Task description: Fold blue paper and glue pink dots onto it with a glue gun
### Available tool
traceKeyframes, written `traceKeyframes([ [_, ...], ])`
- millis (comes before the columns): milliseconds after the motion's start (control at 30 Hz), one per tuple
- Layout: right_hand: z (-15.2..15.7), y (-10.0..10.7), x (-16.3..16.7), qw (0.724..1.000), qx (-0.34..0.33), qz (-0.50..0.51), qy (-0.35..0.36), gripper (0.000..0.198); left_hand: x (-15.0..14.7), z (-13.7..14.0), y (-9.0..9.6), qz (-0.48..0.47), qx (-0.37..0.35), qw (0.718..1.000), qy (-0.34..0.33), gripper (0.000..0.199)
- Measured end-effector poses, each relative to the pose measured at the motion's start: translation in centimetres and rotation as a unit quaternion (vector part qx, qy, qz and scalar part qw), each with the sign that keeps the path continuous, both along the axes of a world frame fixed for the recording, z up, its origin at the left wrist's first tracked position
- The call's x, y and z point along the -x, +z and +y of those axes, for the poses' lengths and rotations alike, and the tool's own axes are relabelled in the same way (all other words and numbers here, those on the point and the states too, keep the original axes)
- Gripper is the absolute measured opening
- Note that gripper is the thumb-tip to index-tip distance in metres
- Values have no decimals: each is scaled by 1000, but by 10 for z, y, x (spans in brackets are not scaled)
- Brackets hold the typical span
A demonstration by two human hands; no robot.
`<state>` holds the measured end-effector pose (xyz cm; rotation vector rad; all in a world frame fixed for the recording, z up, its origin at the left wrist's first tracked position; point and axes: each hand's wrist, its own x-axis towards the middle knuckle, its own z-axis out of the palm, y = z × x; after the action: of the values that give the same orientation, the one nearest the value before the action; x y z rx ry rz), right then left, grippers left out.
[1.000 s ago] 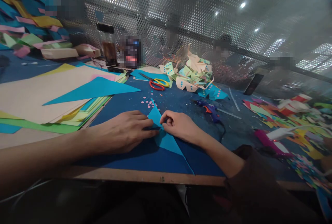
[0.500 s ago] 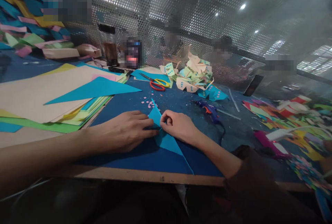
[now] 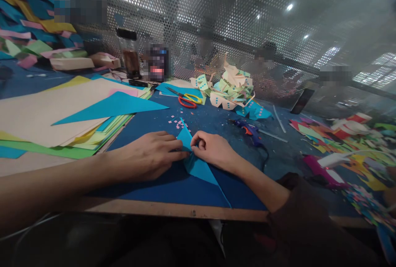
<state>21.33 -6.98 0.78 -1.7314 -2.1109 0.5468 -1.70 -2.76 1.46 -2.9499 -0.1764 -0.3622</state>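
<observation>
A folded piece of blue paper [image 3: 200, 171] lies on the table near its front edge, its narrow tip pointing away from me. My left hand [image 3: 151, 154] comes in from the left, its bent fingers gripping the paper's left side near the middle. From the right, my right hand [image 3: 213, 149] pinches the paper at the same spot with thumb and forefinger curled together. The fingertips of both hands almost meet there and hide part of the fold. Small pink paper squares [image 3: 177, 124] are scattered just beyond the tip.
Left lies a stack of coloured paper [image 3: 77, 128] with a blue triangle [image 3: 117, 108] on top. Scissors [image 3: 188, 100], a heap of paper crafts [image 3: 233, 87] and a glue gun [image 3: 249, 131] with its cable sit beyond my hands. Paper scraps [image 3: 331, 135] cover the right side.
My left fingertips have shifted very slightly at the middle of the blue paper. The right hand keeps its pinch, and the rest looks the same.
</observation>
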Motion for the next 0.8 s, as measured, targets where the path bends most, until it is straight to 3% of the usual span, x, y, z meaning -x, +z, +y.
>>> traceKeyframes([
  [300,-1,1,-1,1000,0,-1,2,7,-1,1,-5,-24,15,999,16,26],
  [500,-1,2,-1,1000,17,-6,9,16,-1,2,-5,-15,21,1000,15,30],
  [800,-1,2,-3,1000,21,5,19,14,-2,2,-5,-19,32,999,17,33],
])
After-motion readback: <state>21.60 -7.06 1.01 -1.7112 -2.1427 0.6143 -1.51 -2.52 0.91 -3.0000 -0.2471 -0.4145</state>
